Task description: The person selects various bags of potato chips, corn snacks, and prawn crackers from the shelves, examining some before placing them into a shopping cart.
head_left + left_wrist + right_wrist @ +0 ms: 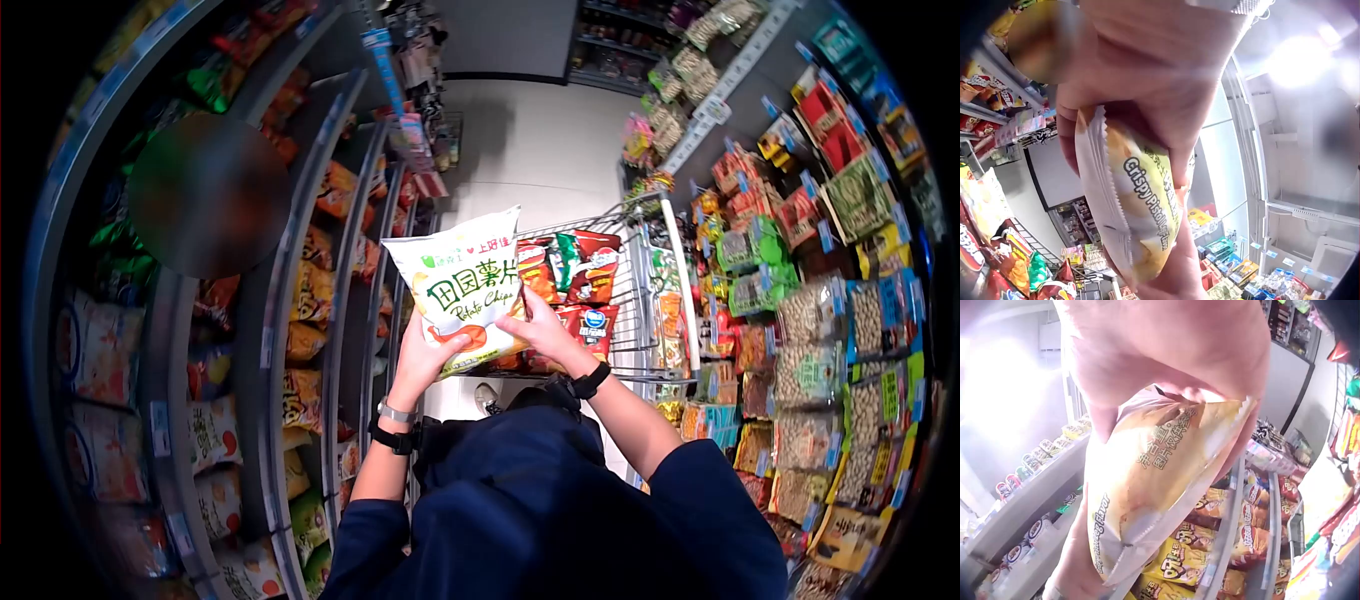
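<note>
A white and yellow bag of potato chips [462, 290] is held up in front of the body, its printed front facing the head camera. My left hand [424, 350] grips its lower left side, thumb on the front. The right hand [545, 328] grips the lower right side, its thumb also on the front. In the left wrist view, the left hand [1147, 69] curls over the end of the chip bag [1138, 206]. From the right wrist, the right hand [1179, 344] wraps the bag [1147, 475] likewise; the fingers behind are mostly hidden.
A wire shopping cart [640, 345] with several red and green snack bags [597, 270] stands just beyond the hands. Shelves of bagged snacks [305, 340] line the left. Packaged nuts and snacks [810, 370] hang on the right. A pale floor [520, 150] runs between.
</note>
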Motion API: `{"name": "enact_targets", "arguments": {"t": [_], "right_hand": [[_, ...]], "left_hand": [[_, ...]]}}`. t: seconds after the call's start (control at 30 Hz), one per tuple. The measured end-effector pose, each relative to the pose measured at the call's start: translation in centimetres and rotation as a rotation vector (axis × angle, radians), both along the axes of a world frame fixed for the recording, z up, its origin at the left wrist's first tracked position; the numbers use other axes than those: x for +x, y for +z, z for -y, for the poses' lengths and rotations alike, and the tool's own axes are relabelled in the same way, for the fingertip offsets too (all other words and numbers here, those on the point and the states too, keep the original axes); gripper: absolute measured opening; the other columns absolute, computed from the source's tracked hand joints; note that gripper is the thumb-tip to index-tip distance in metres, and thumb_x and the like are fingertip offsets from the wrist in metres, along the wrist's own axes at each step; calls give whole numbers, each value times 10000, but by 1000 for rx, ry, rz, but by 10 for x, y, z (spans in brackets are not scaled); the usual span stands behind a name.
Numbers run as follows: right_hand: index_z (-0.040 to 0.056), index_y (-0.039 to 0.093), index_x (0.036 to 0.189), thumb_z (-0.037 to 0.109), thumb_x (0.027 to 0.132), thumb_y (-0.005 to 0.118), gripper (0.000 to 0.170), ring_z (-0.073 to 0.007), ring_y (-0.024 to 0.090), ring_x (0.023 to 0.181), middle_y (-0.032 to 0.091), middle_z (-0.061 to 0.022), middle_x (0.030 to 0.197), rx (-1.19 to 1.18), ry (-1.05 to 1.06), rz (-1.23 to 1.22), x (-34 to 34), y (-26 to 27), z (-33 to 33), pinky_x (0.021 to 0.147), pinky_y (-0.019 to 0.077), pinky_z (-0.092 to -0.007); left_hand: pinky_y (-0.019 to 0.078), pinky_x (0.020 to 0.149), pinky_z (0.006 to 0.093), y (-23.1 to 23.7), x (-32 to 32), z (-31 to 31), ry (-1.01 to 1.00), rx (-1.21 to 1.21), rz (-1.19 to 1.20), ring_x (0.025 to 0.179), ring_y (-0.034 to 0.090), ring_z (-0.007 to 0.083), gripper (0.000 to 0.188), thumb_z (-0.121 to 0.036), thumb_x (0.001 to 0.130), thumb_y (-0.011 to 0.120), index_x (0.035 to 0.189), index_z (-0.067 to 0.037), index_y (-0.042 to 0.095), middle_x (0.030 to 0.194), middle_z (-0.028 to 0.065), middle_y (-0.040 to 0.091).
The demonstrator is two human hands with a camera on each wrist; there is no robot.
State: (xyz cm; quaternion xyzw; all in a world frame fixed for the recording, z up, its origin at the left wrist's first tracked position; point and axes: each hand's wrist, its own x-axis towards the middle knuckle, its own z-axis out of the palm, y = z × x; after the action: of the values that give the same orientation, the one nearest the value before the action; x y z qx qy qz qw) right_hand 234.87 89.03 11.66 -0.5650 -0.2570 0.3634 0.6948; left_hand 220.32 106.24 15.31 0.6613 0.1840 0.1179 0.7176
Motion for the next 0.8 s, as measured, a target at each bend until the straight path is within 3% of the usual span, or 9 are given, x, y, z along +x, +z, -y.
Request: {"name": "enact_targets", "arguments": {"t": [0.1,0.33,0.43,0.57,0.63,0.7,0.73,0.77,0.8], "right_hand": [[-17,492,1319,152,889,730,519,-143,598,1091,630,-84,1204,3,-49,4,6,-1,9,972,475,-313],[-26,518,1285,160,892,730,483,-138,609,1049,643,-86,1172,-44,-196,17,37,-28,9,934,489,-297],[-45,531,1261,187,901,722,469,-146,609,1041,646,-104,1175,-114,-282,12,75,-61,22,930,485,-287],[-61,564,1234,199,908,722,445,-155,646,997,673,-113,1142,-279,-314,31,116,-85,37,879,521,-290],[-58,577,1212,213,910,720,430,-161,652,988,679,-118,1132,-316,-305,-17,132,-107,43,868,525,-294],[-44,585,1225,238,905,718,447,-150,655,986,683,-103,1137,-421,-249,180,166,-183,55,866,523,-293],[-44,595,1207,247,892,725,448,-159,658,984,694,-105,1115,-501,-251,303,165,-180,56,866,522,-304],[-45,592,1201,256,877,731,464,-253,683,964,704,-145,1084,-621,-275,453,168,-201,56,878,526,-355],[-36,573,1224,252,875,726,478,-311,679,958,705,-165,1059,-822,-310,521,164,-198,50,881,527,-382]], "left_hand": [[498,984,325,-7,17,1,-34,-67,13,1157,610,200,717,-27,787,787,1380,29,387,1284,147,596],[509,956,344,-28,24,-17,-118,179,-39,1202,577,221,699,-171,855,767,1410,-8,375,1312,188,574],[512,954,350,-35,9,-31,-28,250,2,1198,576,252,687,-148,857,763,1416,-27,383,1362,190,533],[505,944,346,-24,-27,-41,74,123,-52,1166,583,236,667,-115,846,764,1406,-36,411,1323,167,560],[505,934,339,-21,-49,-46,93,225,-113,1153,590,226,644,-114,853,754,1397,-29,420,1306,159,575],[506,924,332,-23,-78,-49,110,330,-183,1140,597,217,621,-113,860,744,1387,-22,429,1288,152,590],[508,916,332,-26,-94,-48,106,388,-207,1133,600,212,601,-118,867,735,1379,-18,437,1279,149,600],[509,908,331,-28,-110,-49,116,447,-236,1127,604,207,581,-124,874,726,1371,-14,446,1270,146,610],[508,907,339,-22,-119,-46,144,345,-260,1122,604,212,566,-131,881,716,1369,-23,450,1276,141,609]]}}
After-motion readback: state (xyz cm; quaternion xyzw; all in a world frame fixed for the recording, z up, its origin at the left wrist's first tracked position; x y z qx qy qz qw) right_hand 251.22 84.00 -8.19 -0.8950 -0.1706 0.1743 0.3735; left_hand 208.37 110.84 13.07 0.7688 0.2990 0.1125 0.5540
